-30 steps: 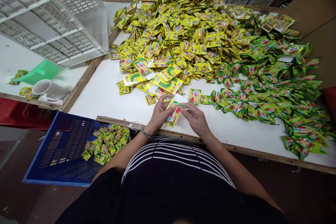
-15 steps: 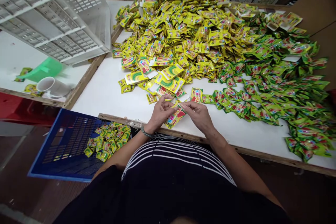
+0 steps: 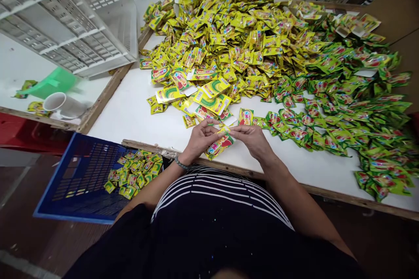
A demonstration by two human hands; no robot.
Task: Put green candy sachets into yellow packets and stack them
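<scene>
Near the table's front edge, my left hand [image 3: 203, 139] pinches a small yellow and green printed box [image 3: 220, 147], which tilts with its upper end between both hands. The fingers of my right hand [image 3: 250, 138] are closed on that upper end, at what looks like the flap. Just beyond my hands lie several flat yellow and green boxes [image 3: 212, 100]. One more small packet [image 3: 245, 117] lies on the table right behind my right hand. A big heap of yellow candy packets [image 3: 235, 35] rises at the back, and green packets [image 3: 347, 109] spread over the right side.
A blue crate [image 3: 77, 183] with several small packed boxes [image 3: 135, 174] stands below the table edge at left. On the left table are a tipped white crate [image 3: 65, 17], a green scoop [image 3: 54, 85] and a white cup [image 3: 62, 104]. The wooden table edge [image 3: 235, 171] runs before me.
My right hand has shifted slightly right at the box's upper end, its fingers straighter. My left hand still holds the box in nearly the same place.
</scene>
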